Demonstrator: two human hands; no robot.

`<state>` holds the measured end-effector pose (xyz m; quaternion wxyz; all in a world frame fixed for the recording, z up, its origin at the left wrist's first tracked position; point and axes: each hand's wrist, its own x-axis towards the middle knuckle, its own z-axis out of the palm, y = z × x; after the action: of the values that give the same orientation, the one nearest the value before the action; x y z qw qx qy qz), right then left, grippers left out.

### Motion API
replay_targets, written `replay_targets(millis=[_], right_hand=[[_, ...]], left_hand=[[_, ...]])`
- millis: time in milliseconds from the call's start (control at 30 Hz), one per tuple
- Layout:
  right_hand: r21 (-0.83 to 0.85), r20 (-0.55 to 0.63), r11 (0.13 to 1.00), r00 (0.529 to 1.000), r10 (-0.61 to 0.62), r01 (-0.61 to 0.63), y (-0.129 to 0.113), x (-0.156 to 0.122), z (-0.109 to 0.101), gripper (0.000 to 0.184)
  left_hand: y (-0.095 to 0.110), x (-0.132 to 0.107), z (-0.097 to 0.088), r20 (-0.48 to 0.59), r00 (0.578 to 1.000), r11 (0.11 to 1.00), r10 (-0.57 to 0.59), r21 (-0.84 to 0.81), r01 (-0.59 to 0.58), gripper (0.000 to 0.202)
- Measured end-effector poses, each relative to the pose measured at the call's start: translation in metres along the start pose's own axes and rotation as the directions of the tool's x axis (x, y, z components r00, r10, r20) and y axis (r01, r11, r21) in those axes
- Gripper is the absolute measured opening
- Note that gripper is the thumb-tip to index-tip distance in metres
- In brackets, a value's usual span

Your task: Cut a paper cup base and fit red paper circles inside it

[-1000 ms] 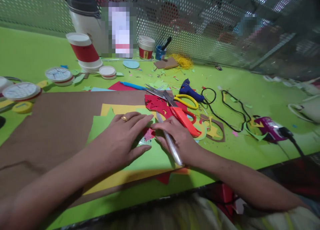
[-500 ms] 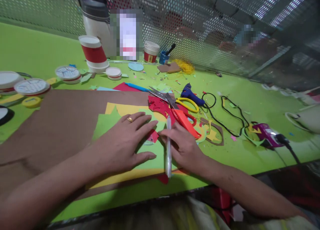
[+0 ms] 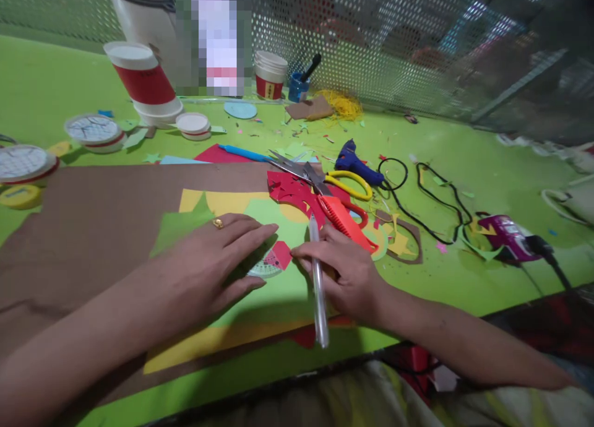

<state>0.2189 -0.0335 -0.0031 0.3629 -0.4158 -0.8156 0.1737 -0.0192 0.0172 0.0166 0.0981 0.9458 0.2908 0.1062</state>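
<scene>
My left hand [image 3: 208,260] rests on green paper [image 3: 273,306] with its fingers stretched out and thumb apart. A clear protractor [image 3: 263,268] with curved markings shows partly beside its fingertips; the rest is hidden under the hand. Against the protractor lies a small red paper piece [image 3: 281,254]. My right hand [image 3: 346,269] is closed around a slim clear-barrelled pen [image 3: 320,309], and its fingertips meet the red piece's right edge. Whether they pinch that piece, I cannot tell. Yellow paper [image 3: 185,348] and a brown sheet [image 3: 102,223] lie beneath the green paper.
Beyond my right hand lie yellow-handled scissors [image 3: 350,184], an orange-handled cutting tool [image 3: 346,223] and cut red paper [image 3: 288,185]. A blue glue gun [image 3: 355,163] trails a black cord. Paper cups [image 3: 143,77], lids [image 3: 95,133] and scraps stand further back.
My left hand has slid left, uncovering more of the protractor and the red piece. My right hand keeps the pen at almost the same spot. The camera view has shifted slightly.
</scene>
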Motion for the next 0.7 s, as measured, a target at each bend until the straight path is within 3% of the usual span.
replay_targets(millis=[233, 467, 700], right_hand=[[-0.036, 0.175, 0.999, 0.984, 0.017, -0.011, -0.007, -0.002, -0.007, 0.024], [0.083, 0.097, 0.987, 0.987, 0.13, -0.138, -0.004, -0.005, -0.006, 0.024], [0.117, 0.062, 0.982, 0.988, 0.14, -0.146, -0.004, -0.002, -0.005, 0.019]], left_hand=[[0.003, 0.003, -0.007, 0.04, 0.999, 0.996, 0.021, 0.088, -0.024, 0.037], [0.004, 0.001, -0.001, -0.012, 1.0, 0.999, -0.015, 0.033, 0.015, 0.033], [0.007, -0.001, 0.009, -0.051, 0.996, 0.994, -0.073, 0.073, 0.077, 0.042]])
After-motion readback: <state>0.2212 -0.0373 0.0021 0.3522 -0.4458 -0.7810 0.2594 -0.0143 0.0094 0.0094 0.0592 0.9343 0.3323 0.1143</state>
